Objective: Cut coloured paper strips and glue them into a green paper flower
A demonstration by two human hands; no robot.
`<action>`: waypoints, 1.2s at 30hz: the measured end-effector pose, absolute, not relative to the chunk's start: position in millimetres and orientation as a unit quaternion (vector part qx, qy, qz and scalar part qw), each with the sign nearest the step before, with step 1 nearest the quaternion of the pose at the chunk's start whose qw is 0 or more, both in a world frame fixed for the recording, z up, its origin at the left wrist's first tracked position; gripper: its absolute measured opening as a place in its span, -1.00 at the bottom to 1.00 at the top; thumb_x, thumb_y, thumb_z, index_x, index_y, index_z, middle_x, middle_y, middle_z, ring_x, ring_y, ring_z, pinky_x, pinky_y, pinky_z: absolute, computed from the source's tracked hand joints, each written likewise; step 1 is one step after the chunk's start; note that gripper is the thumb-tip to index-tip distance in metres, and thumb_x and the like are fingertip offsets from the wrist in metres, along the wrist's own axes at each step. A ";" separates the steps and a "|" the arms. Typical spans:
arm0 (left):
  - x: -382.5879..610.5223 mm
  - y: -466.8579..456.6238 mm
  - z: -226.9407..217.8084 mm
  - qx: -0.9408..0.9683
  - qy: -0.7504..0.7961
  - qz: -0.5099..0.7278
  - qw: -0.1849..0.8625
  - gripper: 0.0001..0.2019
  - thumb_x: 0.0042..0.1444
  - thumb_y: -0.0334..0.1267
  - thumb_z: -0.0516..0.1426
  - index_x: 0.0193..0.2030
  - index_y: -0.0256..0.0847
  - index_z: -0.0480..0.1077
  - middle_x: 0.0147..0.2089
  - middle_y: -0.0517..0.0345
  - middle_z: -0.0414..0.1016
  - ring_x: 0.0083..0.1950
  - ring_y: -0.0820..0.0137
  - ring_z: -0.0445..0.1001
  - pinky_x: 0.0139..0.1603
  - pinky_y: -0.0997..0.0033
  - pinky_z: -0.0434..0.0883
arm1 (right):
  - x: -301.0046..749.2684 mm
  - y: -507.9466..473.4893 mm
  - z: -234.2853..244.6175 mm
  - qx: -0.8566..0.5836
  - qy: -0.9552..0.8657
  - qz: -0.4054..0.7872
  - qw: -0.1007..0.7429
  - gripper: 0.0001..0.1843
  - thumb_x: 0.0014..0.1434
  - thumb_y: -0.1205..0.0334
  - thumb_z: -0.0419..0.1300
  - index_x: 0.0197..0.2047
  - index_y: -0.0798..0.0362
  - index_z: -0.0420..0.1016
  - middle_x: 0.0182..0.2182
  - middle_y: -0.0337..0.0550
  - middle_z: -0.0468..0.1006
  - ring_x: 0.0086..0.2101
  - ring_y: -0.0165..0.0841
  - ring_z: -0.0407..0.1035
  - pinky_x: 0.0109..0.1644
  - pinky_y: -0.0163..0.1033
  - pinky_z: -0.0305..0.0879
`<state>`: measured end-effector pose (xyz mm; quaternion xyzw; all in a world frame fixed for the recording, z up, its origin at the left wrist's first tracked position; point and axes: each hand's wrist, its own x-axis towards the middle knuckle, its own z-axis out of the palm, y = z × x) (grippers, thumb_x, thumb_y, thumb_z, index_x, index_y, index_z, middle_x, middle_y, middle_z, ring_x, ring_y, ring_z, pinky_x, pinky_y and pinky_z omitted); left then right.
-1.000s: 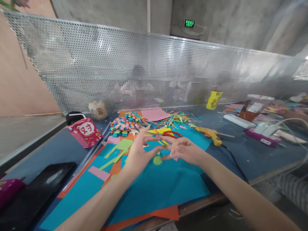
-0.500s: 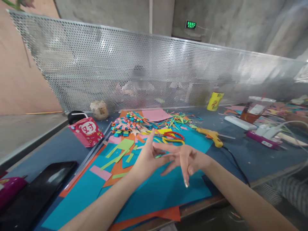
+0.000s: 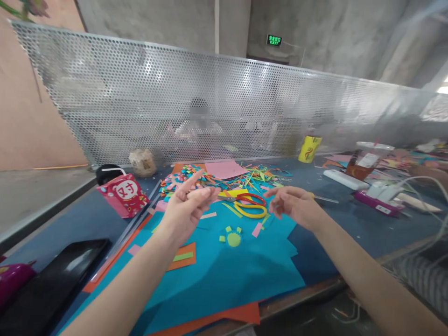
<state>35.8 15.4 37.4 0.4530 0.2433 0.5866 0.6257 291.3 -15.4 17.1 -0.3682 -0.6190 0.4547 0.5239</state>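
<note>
My left hand (image 3: 185, 207) hovers above the left part of the blue paper sheet (image 3: 224, 284), its index finger stretched out. No held object shows in it. Across from it, my right hand (image 3: 297, 205) is raised over the sheet's right edge, fingers loosely bent and apart, holding nothing. On the sheet between my hands lies a light green paper circle (image 3: 234, 240) with small green squares around its upper side. Scissors (image 3: 250, 212) with red and yellow handles rest just beyond. A pink paper scrap (image 3: 257, 229) lies near the circle.
Paper strips (image 3: 261, 177) are heaped at the back before a perforated metal screen (image 3: 231, 102). A red drink carton (image 3: 126, 196) and black tray (image 3: 56, 280) stand left. At right are a yellow can (image 3: 310, 149), a drink cup (image 3: 366, 161) and a purple power strip (image 3: 378, 204).
My hands were together over the sheet with fingers touching. They have moved apart to left and right, and the green circle with its squares now shows between them.
</note>
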 end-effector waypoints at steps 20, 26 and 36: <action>54.8 3.3 5.7 0.623 0.230 0.302 0.684 -0.62 -0.08 -0.40 0.19 -0.05 -0.24 0.38 -0.17 0.03 0.53 -0.15 0.32 0.48 -0.06 0.34 0.36 | 231.8 -44.5 26.9 -0.106 -0.851 -0.504 0.105 -0.69 0.18 0.37 -0.09 -0.22 0.20 0.47 -0.22 0.02 0.52 -0.28 -0.29 0.37 -0.29 -0.18 0.30; 52.9 7.3 5.0 0.552 0.177 0.297 0.759 -0.64 -0.09 -0.44 0.18 -0.07 -0.24 0.40 -0.16 0.01 0.52 -0.11 0.29 0.46 0.01 0.27 0.29 | 239.8 -41.5 18.3 -0.179 -0.860 -0.443 0.180 -0.71 0.17 0.39 -0.03 -0.12 0.32 0.41 -0.17 0.05 0.51 -0.22 -0.24 0.39 -0.20 -0.16 0.36; 56.8 9.5 -7.5 0.796 0.385 0.288 0.369 -0.39 -0.05 -0.11 0.13 0.17 -0.14 0.10 -0.03 0.00 0.43 0.04 0.13 0.31 0.05 0.05 0.13 | 268.9 -29.9 15.9 -0.424 -0.790 -0.216 0.388 -0.84 0.15 0.41 0.01 -0.29 0.12 0.41 -0.36 -0.07 0.52 -0.30 -0.34 0.40 -0.19 -0.20 0.38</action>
